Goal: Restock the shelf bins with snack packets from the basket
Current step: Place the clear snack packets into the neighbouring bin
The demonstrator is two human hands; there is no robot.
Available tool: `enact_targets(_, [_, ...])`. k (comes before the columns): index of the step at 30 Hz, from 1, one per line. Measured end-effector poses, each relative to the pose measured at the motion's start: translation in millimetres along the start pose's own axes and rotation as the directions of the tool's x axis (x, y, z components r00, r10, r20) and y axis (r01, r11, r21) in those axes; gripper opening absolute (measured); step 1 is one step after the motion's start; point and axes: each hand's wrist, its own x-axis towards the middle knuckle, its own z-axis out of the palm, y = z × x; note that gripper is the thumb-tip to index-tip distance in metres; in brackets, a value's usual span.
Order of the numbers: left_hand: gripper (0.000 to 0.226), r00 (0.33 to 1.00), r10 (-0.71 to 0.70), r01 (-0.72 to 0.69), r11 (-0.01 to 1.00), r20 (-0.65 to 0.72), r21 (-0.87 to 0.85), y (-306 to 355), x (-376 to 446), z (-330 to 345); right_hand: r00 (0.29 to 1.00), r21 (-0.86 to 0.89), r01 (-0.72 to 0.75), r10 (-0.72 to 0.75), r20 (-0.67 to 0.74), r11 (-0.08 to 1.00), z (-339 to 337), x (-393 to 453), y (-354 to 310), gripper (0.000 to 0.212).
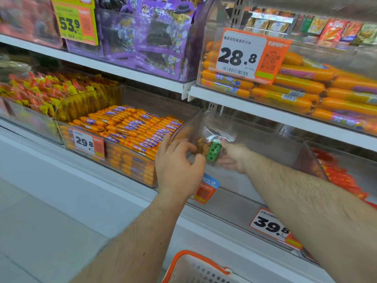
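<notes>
Your right hand [232, 158] pinches one clear snack packet [213, 149] with a green label, held inside the clear bin [285, 148] on the lower shelf. Your left hand [177, 162], at the packet's nine o'clock, has its fingers curled loosely at the bin's left wall, gripping nothing. One basket [195, 268] with an orange rim sits at six o'clock. Four price tags show: 53.9, 28.8, 29.8, 39.8.

Clear glossy plastic bin [265, 144], crinkly transparent packet [214, 144], matt white shelf [122, 201]
</notes>
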Motion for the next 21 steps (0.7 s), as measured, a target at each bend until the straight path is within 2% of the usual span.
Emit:
enact_targets(4, [0.041,0.999,0.042,-0.042,0.999,-0.022,0.015,-3.2,-1.7,0.7,1.0,0.031,-0.009,0.008,0.016,0.999,5.3,4.6,1.2,0.052])
enact_targets(8, [0.033,1.0,0.008,-0.008,1.0,0.003,0.004,-0.5,-0.8,-1.9,0.999,0.057,-0.012,0.01,0.035,0.998,3.7,8.8,1.7,0.048])
enact_targets(14, [0.033,0.999,0.005,-0.005,1.0,0.032,0.007,2.6,0.7,-6.0,0.999,0.03,-0.002,0.0,0.05,1.0,0.8,4.8,-0.7,0.04])
enact_targets(16, [0.032,0.996,0.083,-0.084,0.995,0.023,0.048,3.7,-0.8,-7.9,0.999,0.014,0.002,-0.003,0.039,1.0,-0.8,0.4,-3.5,0.038])
enact_targets(18, [0.031,0.974,0.222,-0.217,0.968,-0.032,0.124,5.2,-2.6,-10.0,1.0,-0.009,0.015,-0.015,0.019,1.0,-1.9,-7.8,-7.0,0.034])
enact_targets(21, [0.028,0.922,0.384,-0.371,0.915,-0.056,0.156,18.8,-3.9,-12.7,0.988,-0.094,0.094,-0.104,-0.115,0.991,-4.8,-26.2,-12.5,0.032])
